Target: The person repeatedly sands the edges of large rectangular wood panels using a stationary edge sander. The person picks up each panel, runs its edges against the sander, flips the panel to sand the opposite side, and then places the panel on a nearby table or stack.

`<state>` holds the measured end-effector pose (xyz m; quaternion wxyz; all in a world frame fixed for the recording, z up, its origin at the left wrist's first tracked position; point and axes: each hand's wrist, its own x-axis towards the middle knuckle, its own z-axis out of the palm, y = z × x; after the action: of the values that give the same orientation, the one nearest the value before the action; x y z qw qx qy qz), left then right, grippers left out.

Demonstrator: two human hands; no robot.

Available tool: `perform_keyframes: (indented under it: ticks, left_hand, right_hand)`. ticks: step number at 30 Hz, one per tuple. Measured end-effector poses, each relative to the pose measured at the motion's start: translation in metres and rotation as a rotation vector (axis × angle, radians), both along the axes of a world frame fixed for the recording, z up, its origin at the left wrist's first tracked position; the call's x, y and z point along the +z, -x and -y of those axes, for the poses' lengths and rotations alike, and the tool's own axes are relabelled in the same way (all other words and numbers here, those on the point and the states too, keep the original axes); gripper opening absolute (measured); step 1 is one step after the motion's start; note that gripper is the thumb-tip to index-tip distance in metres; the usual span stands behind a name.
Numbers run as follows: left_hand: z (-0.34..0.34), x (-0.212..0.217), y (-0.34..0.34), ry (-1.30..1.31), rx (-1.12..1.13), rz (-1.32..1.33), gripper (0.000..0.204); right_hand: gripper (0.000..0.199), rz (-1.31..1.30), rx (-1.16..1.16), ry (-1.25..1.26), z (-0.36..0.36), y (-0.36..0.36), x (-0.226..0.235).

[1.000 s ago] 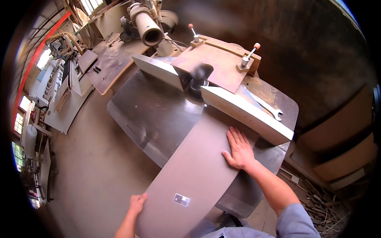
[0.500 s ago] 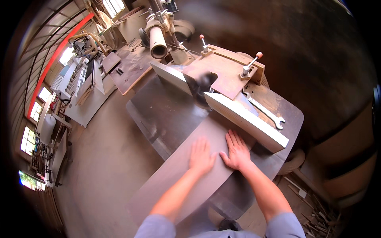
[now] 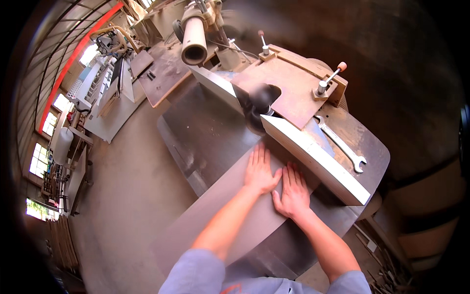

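Two hands flat on a board at a spindle machine

The left hand and right hand lie side by side, thumbs touching, on a long flat curved wooden board that rests on the metal machine bench. Just right of the hands runs a pale straight wooden fence block; the round dark cutter head sits ahead of the fingertips. A steel open-ended wrench lies on the bench behind the fence. A wide dust pipe stands beyond the cutter.
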<state>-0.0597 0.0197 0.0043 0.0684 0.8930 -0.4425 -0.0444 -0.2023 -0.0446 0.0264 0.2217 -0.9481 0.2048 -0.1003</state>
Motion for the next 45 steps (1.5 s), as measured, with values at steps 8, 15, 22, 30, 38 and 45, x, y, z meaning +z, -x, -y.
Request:
perform_keyframes:
  ticks: [8, 15, 22, 30, 38, 45]
  left_hand:
    - [0.003, 0.001, -0.027, 0.047, -0.018, -0.006, 0.086]
    - [0.001, -0.003, -0.042, 0.052, -0.021, 0.023, 0.085]
    - [0.000, -0.005, -0.055, 0.050, -0.025, 0.030, 0.083]
    - [0.000, -0.002, -0.073, -0.003, -0.013, 0.044, 0.082]
    - [-0.002, -0.002, -0.094, -0.014, -0.008, 0.038, 0.082]
    - [-0.004, -0.007, -0.111, 0.014, -0.012, 0.061, 0.081]
  right_hand:
    - [0.078, -0.036, 0.002, 0.013, 0.000, -0.024, 0.002]
    - [0.080, 0.000, 0.015, -0.008, 0.000, -0.039, 0.001]
    - [0.080, 0.027, 0.021, -0.010, -0.001, -0.052, 0.000]
    - [0.078, 0.016, 0.025, -0.007, -0.001, -0.070, -0.001]
    - [0.077, 0.040, 0.033, -0.034, -0.001, -0.089, -0.006]
    - [0.077, 0.100, 0.041, -0.023, -0.002, -0.105, -0.009]
